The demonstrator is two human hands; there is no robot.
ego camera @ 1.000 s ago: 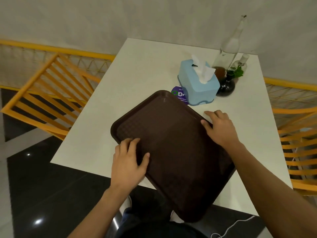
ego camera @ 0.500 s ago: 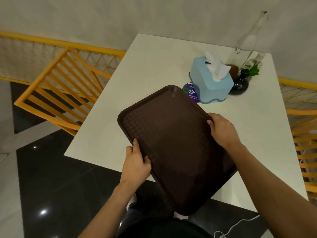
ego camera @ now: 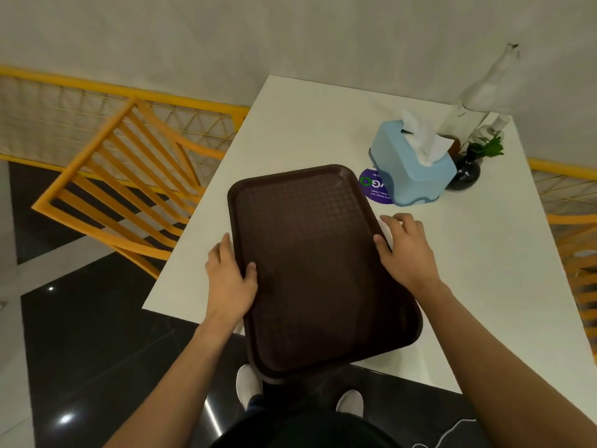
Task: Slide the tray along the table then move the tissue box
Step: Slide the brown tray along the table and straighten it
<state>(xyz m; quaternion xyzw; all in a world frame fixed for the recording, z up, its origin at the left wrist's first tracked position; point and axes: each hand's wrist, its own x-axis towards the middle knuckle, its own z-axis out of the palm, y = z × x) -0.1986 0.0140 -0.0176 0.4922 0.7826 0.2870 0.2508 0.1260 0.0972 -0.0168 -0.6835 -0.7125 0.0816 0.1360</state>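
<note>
A person grips a dark brown textured plastic tray [ego camera: 310, 260] by its two long sides on a white table [ego camera: 484, 270].

Since a second ago the tray has swung from diagonal to nearly straight, its near end overhanging the table edge; the slide appears underway. The left hand [ego camera: 231, 279] and right hand [ego camera: 405, 250] both curl fingers round the rim. The light blue plastic tissue box [ego camera: 410, 163] stands untouched just beyond the far corner, over a purple sticker [ego camera: 373, 189], beside a dark vase [ego camera: 466, 171] and clear glass bottle [ego camera: 475, 101].

Tray [ego camera: 316, 260] lies on worktop [ego camera: 484, 270], near end overhanging the near edge. Tissue box [ego camera: 410, 166] sits far right of it, bottles [ego camera: 478, 101] and vase [ego camera: 466, 171] behind.
</note>
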